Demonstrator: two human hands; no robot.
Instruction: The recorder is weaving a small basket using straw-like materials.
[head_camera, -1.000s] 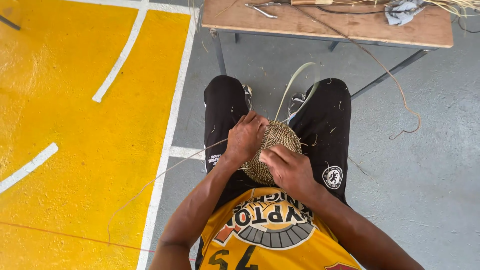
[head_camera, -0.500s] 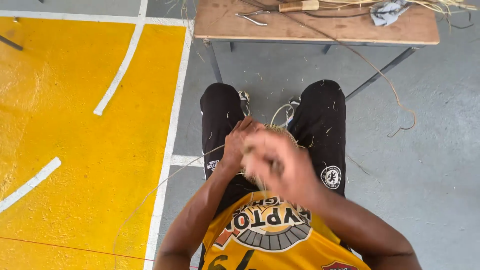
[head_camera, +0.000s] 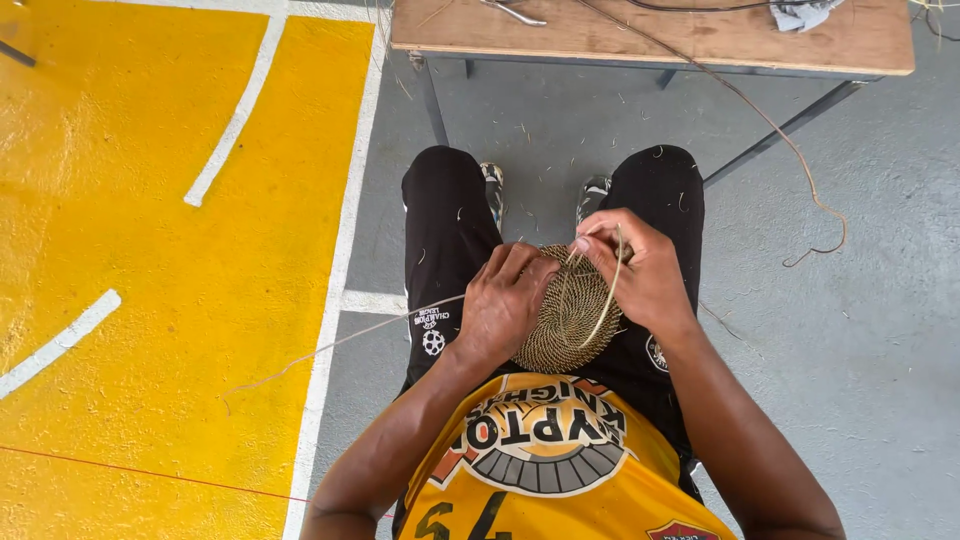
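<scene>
Head view: the person sits and looks down at the own lap, both hands on a piece of weaving.
Floor at left: a yellow painted area (head_camera: 150, 300) with white lines (head_camera: 235, 115); the rest of the floor is grey.
Loose strand: a thin pale fibre (head_camera: 330, 345) runs from the lap out over the yellow paint, to the left.
Left hand (head_camera: 505, 300): it lies on the left edge of the woven disc, fingers curled around the rim, closed on it and holding it firm.
Woven disc (head_camera: 565, 320): a round coiled piece of straw colour, resting on the lap between the two thighs, tilted a little toward the person.
Right hand (head_camera: 640, 270): it is at the upper right edge of the disc; thumb and fingertips are pinched together on a flat pale straw strip (head_camera: 605, 300), which bends down across the disc.
Legs: black trousers (head_camera: 445, 220), with small bits of straw on them.
Worktop (head_camera: 650, 40): a wooden board on metal legs, ahead of the knees, well apart from the hands.
Right floor: a long curled fibre (head_camera: 815, 205) hangs from the worktop to the grey floor.
</scene>
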